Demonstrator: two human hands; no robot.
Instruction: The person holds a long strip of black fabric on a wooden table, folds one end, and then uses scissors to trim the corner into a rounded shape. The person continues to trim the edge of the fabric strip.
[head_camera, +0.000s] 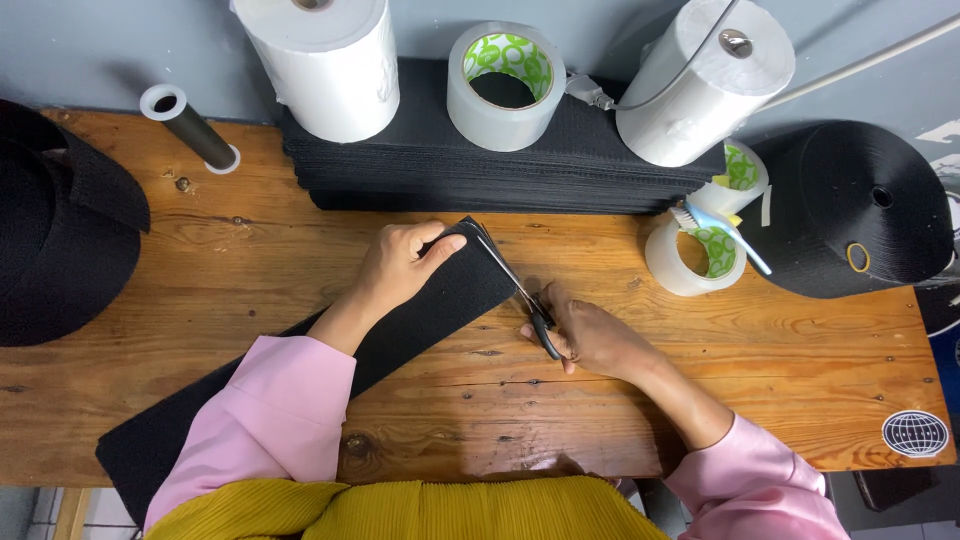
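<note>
The left hand (405, 262) presses flat on the far end of a long black strip (400, 335), fingers closed over its upper corner. The right hand (590, 335) is closed around the handles of a pair of scissors (515, 290), whose blades run along the strip's end edge.

To cut well:
- Keep the left hand pressing the strip down close beside the cut line, fingers clear of the blades.
- Hold the blades square to the strip's long edges so the end comes off straight.
- Close the blades in long, even strokes; short nibbles are likely to leave a ragged edge on thick material.
- Let the strip lie flat on the wooden table (250, 240); a lifted or twisted end would probably skew the cut.

The strip is black, matte and coarse in texture, apparently a dense woven or felt-like material. It lies diagonally across the table, from the near left edge, where it overhangs, up to the centre, passing under the left forearm. Its long edges look straight and parallel. Whether the cut is already begun cannot be told, since the blades cover the edge.

Behind the hands sits a stack of black sheets (480, 170) carrying two white rolls (325, 60) and a roll of tape (505, 85). Large black spools (860, 205) stand at the right and left table ends.
</note>
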